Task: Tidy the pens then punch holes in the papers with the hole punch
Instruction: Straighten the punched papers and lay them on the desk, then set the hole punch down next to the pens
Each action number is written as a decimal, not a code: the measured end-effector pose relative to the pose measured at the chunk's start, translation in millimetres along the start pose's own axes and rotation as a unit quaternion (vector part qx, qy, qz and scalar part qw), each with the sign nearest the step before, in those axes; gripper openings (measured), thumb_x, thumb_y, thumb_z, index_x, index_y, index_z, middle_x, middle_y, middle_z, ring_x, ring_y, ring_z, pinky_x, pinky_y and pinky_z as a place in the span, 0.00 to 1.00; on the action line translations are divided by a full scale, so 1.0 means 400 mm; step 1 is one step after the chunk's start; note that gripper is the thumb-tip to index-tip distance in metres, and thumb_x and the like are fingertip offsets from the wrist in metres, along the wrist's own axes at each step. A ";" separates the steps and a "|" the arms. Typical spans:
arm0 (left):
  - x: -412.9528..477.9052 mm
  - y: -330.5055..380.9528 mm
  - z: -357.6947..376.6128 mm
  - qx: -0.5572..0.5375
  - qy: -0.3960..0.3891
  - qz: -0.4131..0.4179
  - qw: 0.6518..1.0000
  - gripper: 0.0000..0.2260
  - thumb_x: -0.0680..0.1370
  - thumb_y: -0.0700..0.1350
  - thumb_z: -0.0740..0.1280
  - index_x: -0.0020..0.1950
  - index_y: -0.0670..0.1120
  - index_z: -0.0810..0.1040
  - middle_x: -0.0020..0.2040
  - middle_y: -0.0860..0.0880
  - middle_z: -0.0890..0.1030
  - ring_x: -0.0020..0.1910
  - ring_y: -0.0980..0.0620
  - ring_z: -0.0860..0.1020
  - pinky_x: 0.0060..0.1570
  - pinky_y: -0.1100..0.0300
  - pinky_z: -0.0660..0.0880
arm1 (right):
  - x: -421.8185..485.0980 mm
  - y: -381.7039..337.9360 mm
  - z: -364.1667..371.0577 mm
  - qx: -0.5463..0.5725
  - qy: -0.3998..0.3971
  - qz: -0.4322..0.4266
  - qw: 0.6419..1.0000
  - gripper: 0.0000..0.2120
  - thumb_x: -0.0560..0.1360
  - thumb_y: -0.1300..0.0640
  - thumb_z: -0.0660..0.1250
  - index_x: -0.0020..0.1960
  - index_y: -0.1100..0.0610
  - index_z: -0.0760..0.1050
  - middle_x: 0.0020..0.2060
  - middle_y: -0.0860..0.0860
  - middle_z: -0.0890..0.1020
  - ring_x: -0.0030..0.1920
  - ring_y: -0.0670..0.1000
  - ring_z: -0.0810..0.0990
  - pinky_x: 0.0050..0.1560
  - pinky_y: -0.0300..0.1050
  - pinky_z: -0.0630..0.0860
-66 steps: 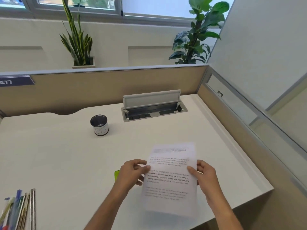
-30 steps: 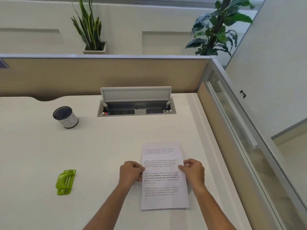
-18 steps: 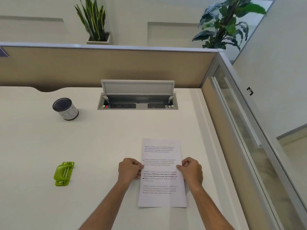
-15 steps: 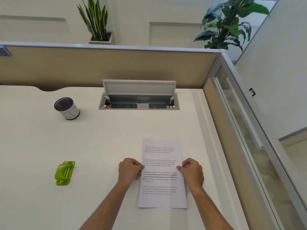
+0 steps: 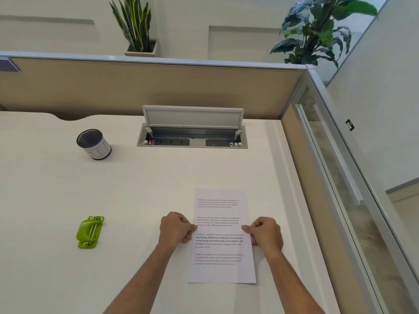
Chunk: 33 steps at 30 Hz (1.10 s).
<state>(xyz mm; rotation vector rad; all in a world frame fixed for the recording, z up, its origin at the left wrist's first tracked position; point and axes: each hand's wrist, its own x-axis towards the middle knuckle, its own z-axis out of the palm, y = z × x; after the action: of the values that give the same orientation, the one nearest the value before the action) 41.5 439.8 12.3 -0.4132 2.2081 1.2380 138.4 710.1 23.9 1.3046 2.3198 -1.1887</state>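
White printed papers (image 5: 221, 250) lie flat on the pale desk (image 5: 140, 191), long side running away from me. My left hand (image 5: 175, 227) pinches their left edge and my right hand (image 5: 266, 232) pinches their right edge, both at mid-height. A lime-green hole punch (image 5: 90, 231) rests on the desk well to the left of the papers, apart from both hands. A round pen cup (image 5: 94, 144) with a dark inside stands at the back left. No pens are in view.
An open cable box (image 5: 192, 135) with sockets is sunk into the desk at the back, its lid tilted up. A beige partition (image 5: 145, 87) closes the back and a glass-panelled one (image 5: 335, 182) the right side. Two potted plants stand behind.
The papers, held raised 2.2 s ago, came down flat on the desk. My view swung right, so the pens at the lower left left the frame. Over the last half second nothing moved.
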 end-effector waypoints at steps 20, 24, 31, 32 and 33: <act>-0.059 -0.065 -0.173 0.154 0.042 0.110 0.981 0.11 0.71 0.52 0.81 0.36 0.51 0.83 0.32 0.54 0.85 0.33 0.53 0.85 0.36 0.57 0.83 | -0.161 -0.070 0.147 0.012 0.084 -0.069 0.994 0.30 0.75 0.37 0.74 0.30 0.55 0.66 0.23 0.49 0.72 0.28 0.53 0.71 0.31 0.44 0.66; -0.056 -0.092 -0.290 0.227 0.085 0.161 0.957 0.05 0.73 0.51 0.79 0.42 0.52 0.86 0.38 0.58 0.85 0.44 0.55 0.83 0.44 0.57 0.81 | -0.270 -0.148 0.299 -0.008 0.036 -0.108 0.993 0.29 0.75 0.35 0.73 0.32 0.58 0.73 0.24 0.50 0.77 0.30 0.52 0.78 0.32 0.44 0.67; -0.042 -0.193 -0.521 0.287 0.167 0.236 0.913 0.08 0.73 0.52 0.81 0.48 0.52 0.88 0.45 0.56 0.87 0.53 0.49 0.79 0.48 0.53 0.76 | -0.436 -0.274 0.518 -0.059 -0.022 -0.160 0.985 0.27 0.75 0.31 0.71 0.36 0.55 0.77 0.29 0.47 0.80 0.33 0.48 0.78 0.31 0.43 0.68; -0.038 -0.210 -0.553 0.310 0.179 0.248 0.900 0.10 0.70 0.52 0.82 0.49 0.53 0.89 0.46 0.57 0.87 0.52 0.47 0.80 0.48 0.52 0.76 | -0.454 -0.287 0.545 -0.059 -0.028 -0.164 0.984 0.26 0.74 0.31 0.71 0.36 0.54 0.76 0.29 0.47 0.79 0.33 0.48 0.78 0.32 0.44 0.68; -0.034 -0.227 -0.583 0.334 0.183 0.259 0.887 0.13 0.68 0.53 0.84 0.49 0.53 0.89 0.47 0.57 0.87 0.52 0.46 0.81 0.47 0.51 0.76 | -0.470 -0.300 0.571 -0.058 -0.032 -0.168 0.984 0.26 0.74 0.31 0.71 0.36 0.54 0.76 0.29 0.47 0.79 0.33 0.48 0.78 0.32 0.44 0.68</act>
<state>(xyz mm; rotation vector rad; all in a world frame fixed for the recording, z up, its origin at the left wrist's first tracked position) 23.2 193.5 54.9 0.2692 3.0131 0.5547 110.6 392.6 42.5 0.8444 2.5877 -1.1449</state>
